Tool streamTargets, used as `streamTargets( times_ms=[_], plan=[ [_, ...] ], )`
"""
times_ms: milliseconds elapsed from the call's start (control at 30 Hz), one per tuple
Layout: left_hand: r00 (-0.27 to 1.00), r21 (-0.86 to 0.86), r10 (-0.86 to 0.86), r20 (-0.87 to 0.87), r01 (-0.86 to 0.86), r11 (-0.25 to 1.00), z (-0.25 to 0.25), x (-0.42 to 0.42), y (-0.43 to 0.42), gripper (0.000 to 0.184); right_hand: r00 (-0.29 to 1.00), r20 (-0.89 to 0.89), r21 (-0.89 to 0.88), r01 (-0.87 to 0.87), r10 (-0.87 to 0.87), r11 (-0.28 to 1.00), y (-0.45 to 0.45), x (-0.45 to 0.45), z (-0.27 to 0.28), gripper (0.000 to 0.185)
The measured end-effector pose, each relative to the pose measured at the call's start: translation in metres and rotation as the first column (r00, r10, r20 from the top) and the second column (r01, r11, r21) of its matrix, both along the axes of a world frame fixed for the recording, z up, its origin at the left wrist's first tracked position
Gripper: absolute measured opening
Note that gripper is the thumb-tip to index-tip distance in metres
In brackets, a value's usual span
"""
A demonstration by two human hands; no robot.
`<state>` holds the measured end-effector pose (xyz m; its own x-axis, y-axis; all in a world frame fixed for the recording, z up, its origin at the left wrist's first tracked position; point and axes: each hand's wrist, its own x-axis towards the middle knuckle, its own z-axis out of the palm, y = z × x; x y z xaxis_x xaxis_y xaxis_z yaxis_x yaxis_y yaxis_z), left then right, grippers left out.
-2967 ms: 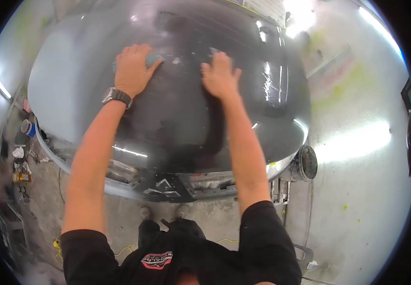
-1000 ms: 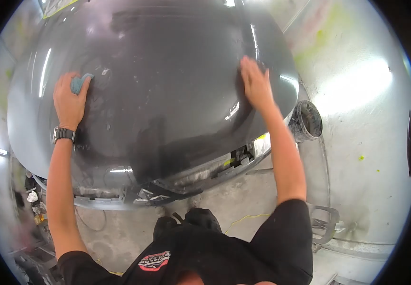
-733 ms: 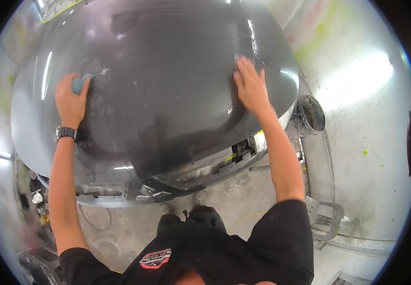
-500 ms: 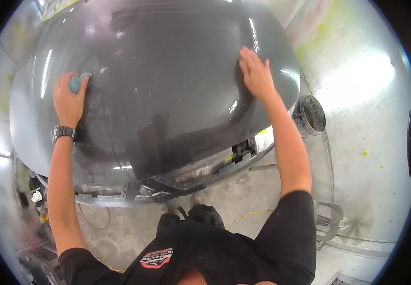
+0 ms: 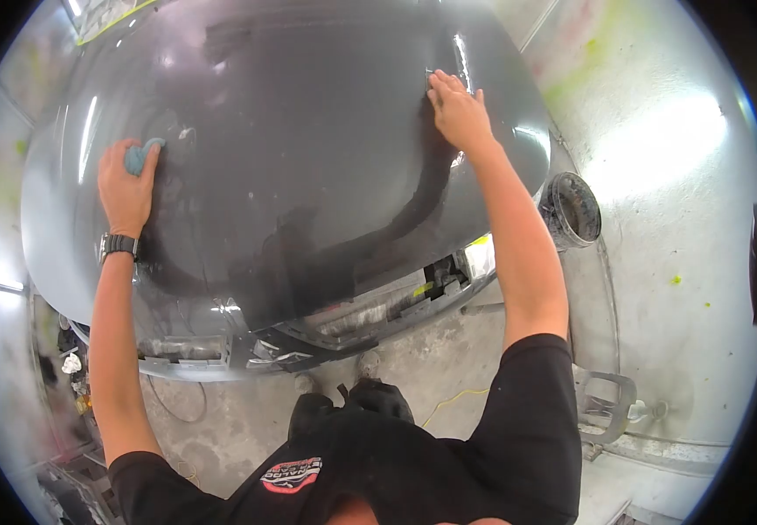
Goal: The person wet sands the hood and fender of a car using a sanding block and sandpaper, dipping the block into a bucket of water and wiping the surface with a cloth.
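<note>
A dark grey car hood [image 5: 308, 149], glossy and wet-looking in places, spreads out in front of me. On its left side, my left hand [image 5: 126, 188] is closed around a crumpled light-blue cloth [image 5: 140, 159], and a black watch sits on that wrist. Over on the right side, my right hand [image 5: 461, 114] lies flat against the hood with its fingers stretched out near a raised crease. A small edge or glint shows at its fingertips; whether anything thin lies beneath the palm is hidden.
A dirty bucket [image 5: 575, 210] stands on the floor right of the car. The open front bumper area [image 5: 369, 311] lies below the hood's edge. A yellow cord [image 5: 453, 402] and a metal frame [image 5: 606, 404] are on the floor. Paint-marked walls [image 5: 649, 175] rise at both sides.
My right hand has slid up and slightly left along the hood. My left hand with the blue cloth has stayed almost in place.
</note>
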<state>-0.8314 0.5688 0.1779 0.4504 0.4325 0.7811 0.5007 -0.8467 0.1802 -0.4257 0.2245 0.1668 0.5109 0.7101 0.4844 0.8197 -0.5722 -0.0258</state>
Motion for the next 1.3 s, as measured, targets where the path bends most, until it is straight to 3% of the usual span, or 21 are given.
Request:
streamTargets(
  times_ms=[33,100,167,267,367,467,567,633,733,867,967,1067,1167,1200,1300],
  plan=[
    [1.0,-0.009,0.004,-0.003,-0.004,1.0,0.001,0.0,-0.001,0.035,0.999,0.023,-0.01,0.033,-0.033,0.999,0.004,-0.001,-0.002,0.041],
    [1.0,-0.016,-0.002,-0.009,0.002,1.0,0.003,0.002,0.001,0.035,0.998,0.023,0.067,-0.067,0.065,0.995,-0.024,-0.038,-0.024,0.046],
    [1.0,-0.022,-0.009,-0.026,0.009,1.0,-0.001,-0.001,0.005,0.035,0.982,-0.113,0.118,-0.134,0.148,0.984,-0.06,-0.094,-0.029,0.05],
    [1.0,-0.067,-0.017,-0.006,0.016,0.998,0.005,-0.001,-0.003,0.034,0.983,-0.104,0.06,-0.143,0.149,0.988,-0.061,-0.069,-0.021,0.053],
    [1.0,-0.03,-0.008,0.0,0.008,1.0,0.003,0.0,0.0,0.034,0.993,-0.115,0.063,-0.01,0.018,0.998,-0.006,0.014,0.001,0.049],
    [1.0,-0.032,0.01,0.007,-0.01,0.999,0.004,0.0,-0.003,0.033,0.991,-0.113,0.097,0.087,-0.076,0.991,0.02,0.02,-0.007,0.049],
    [1.0,-0.043,-0.002,-0.015,0.002,0.999,0.002,-0.001,0.003,0.032,0.986,-0.126,0.143,-0.088,0.106,0.986,-0.034,-0.049,-0.029,0.055],
    [1.0,-0.06,0.005,-0.023,-0.006,0.998,0.002,-0.001,0.002,0.032,0.969,-0.206,0.138,-0.107,0.134,0.985,-0.072,-0.1,-0.039,0.058],
    [1.0,-0.074,-0.016,-0.008,0.015,0.997,0.003,0.001,-0.004,0.031,0.978,-0.164,0.092,-0.116,0.129,0.989,-0.052,-0.063,-0.025,0.058],
    [1.0,-0.036,-0.018,0.015,0.019,0.999,0.006,0.0,-0.002,0.031,0.977,-0.209,0.018,0.055,-0.05,0.998,0.04,0.022,0.011,0.056],
    [0.998,0.002,-0.037,0.045,0.037,0.999,0.005,0.003,-0.001,0.031,0.98,-0.197,-0.011,0.021,-0.023,1.0,0.032,0.032,0.01,0.057],
    [0.999,-0.028,-0.006,0.037,0.007,1.0,0.005,-0.002,0.001,0.03,0.963,-0.2,-0.065,0.173,-0.183,0.983,0.049,0.029,0.01,0.055],
    [0.999,-0.065,-0.015,0.036,0.017,0.998,0.007,-0.004,-0.002,0.029,0.958,-0.235,0.103,-0.141,0.162,0.985,0.143,-0.028,0.007,0.053],
    [0.999,-0.071,-0.025,0.044,0.028,0.997,0.008,-0.003,-0.002,0.029,0.966,-0.124,0.052,-0.222,0.227,0.974,0.185,-0.085,0.018,0.052],
    [0.999,-0.08,-0.022,0.045,0.025,0.996,0.005,-0.003,-0.003,0.03,0.904,-0.124,0.029,-0.408,0.408,0.913,0.287,-0.162,0.015,0.053]
  ],
)
